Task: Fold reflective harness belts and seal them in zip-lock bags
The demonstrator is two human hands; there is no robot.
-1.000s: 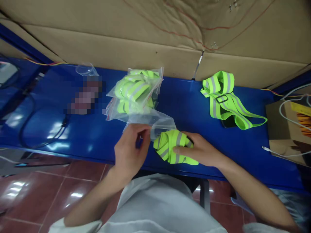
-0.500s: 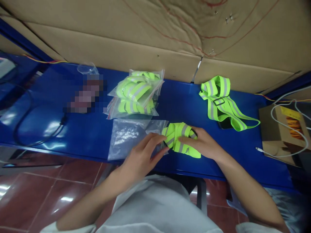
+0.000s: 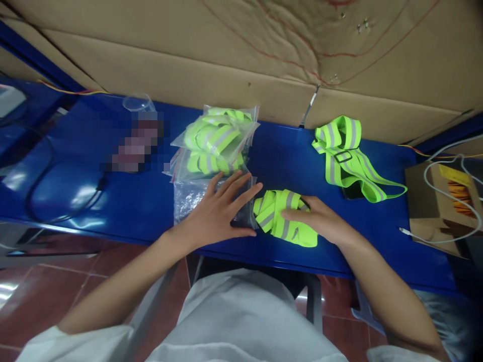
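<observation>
My right hand grips a folded neon yellow-green strap bundle with grey stripes, the thumb on top and the other fingers hidden behind it. To its left, my left hand is spread with fingers apart over a clear plastic bag lying flat on the blue table. Whether the palm touches the bag cannot be told. Just beyond the fingertips is a pile of bagged neon straps. A loose neon strap with a black buckle lies at the back right.
An open cardboard box stands at the right end, with a white cable hanging over it. On the left are a black cable, a blurred-out object and a clear round item. Cardboard lines the back.
My left hand has let go of the strap bundle, moved left over the flat bag and spread its fingers. My right hand still holds the bundle.
</observation>
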